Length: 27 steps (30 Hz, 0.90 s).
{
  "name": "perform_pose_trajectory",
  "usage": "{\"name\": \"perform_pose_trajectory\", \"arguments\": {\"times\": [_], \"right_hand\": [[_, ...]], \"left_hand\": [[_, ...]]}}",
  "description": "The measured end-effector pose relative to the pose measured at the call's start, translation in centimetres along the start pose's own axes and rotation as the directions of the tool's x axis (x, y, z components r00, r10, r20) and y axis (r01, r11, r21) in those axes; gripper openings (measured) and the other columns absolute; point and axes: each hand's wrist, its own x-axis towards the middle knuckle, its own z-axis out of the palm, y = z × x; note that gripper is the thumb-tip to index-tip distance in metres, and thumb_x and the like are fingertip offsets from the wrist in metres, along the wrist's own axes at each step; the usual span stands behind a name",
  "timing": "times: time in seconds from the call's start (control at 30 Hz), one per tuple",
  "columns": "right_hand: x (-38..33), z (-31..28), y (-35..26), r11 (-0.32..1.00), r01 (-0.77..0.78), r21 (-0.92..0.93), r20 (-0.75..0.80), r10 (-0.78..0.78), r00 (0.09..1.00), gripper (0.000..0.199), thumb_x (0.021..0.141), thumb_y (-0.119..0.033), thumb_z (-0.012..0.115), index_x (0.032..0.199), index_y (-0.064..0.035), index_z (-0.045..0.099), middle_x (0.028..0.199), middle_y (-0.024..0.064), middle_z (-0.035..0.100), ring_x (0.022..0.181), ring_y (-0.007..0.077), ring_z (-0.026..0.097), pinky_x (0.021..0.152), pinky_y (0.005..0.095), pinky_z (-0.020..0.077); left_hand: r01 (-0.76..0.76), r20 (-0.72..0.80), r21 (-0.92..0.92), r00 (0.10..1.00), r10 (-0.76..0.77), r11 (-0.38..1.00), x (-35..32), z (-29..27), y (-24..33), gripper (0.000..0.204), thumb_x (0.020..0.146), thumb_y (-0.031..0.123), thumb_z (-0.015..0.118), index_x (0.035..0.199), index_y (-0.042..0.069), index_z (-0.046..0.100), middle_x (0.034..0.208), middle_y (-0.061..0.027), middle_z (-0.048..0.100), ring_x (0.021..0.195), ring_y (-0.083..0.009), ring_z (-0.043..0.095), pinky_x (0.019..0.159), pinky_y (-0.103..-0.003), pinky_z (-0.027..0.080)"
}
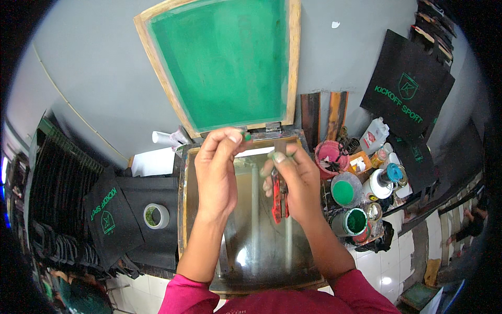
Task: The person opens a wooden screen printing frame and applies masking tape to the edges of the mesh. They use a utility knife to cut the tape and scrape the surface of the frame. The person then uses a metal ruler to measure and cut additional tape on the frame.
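Observation:
My left hand (218,157) is raised over the glass-topped table, thumb and fingers pinched on a small green piece (247,136) whose kind I cannot make out. My right hand (297,175) grips a red-handled cutter knife (281,201). Its flat dark upper part points away from me beside my thumb, and there is green colour at the thumb tip. Both hands are apart, above the glass top (256,251) with its wooden rim. Behind them a wood-framed printing screen (225,63) with green mesh stands tilted up against the grey wall.
Black printed bags (151,193) lie at the left, with a roll of tape (156,216) on them. Crowded at the right are a pink tub (331,157), green ink pots (356,221) and a white bottle (375,135). Two squeegees (310,118) lean on the wall. More bags (408,83) hang at right.

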Motion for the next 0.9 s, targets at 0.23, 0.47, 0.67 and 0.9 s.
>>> {"name": "perform_pose_trajectory", "arguments": {"times": [0.23, 0.47, 0.67, 0.9], "right_hand": [[4.9, 1.4, -0.1, 0.999, 0.035, -0.001, 0.030, -0.035, 0.999, 0.018, 0.106, -0.022, 0.054, 0.101, -0.0057, 0.059, 0.082, 0.0022, 0.064, 0.066, 0.0075, 0.060, 0.057, 0.0248, 0.0475], [6.7, 2.7, 0.1, 0.998, 0.065, -0.005, 0.041, -0.065, 0.997, 0.020, 0.106, -0.023, 0.055, 0.102, -0.0050, 0.061, 0.078, 0.0008, 0.062, 0.063, 0.0071, 0.058, 0.054, 0.0239, 0.0455], [6.8, 2.7, 0.4, 0.998, 0.067, 0.020, 0.037, -0.067, 0.997, 0.021, 0.106, -0.024, 0.055, 0.101, -0.0045, 0.061, 0.078, 0.0014, 0.062, 0.063, 0.0075, 0.059, 0.053, 0.0237, 0.0453], [6.4, 2.3, 0.0, 0.998, 0.042, -0.038, 0.023, -0.041, 0.999, 0.023, 0.106, -0.026, 0.055, 0.099, -0.0045, 0.061, 0.076, 0.0016, 0.062, 0.060, 0.0079, 0.059, 0.050, 0.0234, 0.0448]], "left_hand": [[0.056, 0.038, -0.097, 0.998, -0.052, 0.994, 3.3, 1.2, -0.1, 0.012, 0.097, 0.012, 0.067, 0.106, 0.003, 0.070, 0.104, -0.0064, 0.072, 0.092, -0.0139, 0.064, 0.085, -0.029, 0.049], [0.128, 0.030, -0.113, 0.992, -0.126, 0.985, 4.0, 0.7, -0.7, 0.015, 0.097, 0.012, 0.068, 0.107, 0.002, 0.071, 0.099, -0.0045, 0.071, 0.082, -0.0082, 0.059, 0.068, -0.024, 0.048], [0.084, -0.045, -0.061, 0.995, -0.087, 0.995, 4.0, 0.8, -1.2, 0.016, 0.096, 0.011, 0.071, 0.108, 0.001, 0.071, 0.096, -0.0046, 0.070, 0.082, -0.0083, 0.061, 0.070, -0.023, 0.049], [0.084, -0.037, -0.024, 0.996, -0.085, 0.996, 3.7, 1.2, -0.9, 0.017, 0.096, 0.012, 0.071, 0.108, 0.000, 0.072, 0.089, -0.0040, 0.069, 0.070, -0.0065, 0.059, 0.055, -0.021, 0.045]]}}
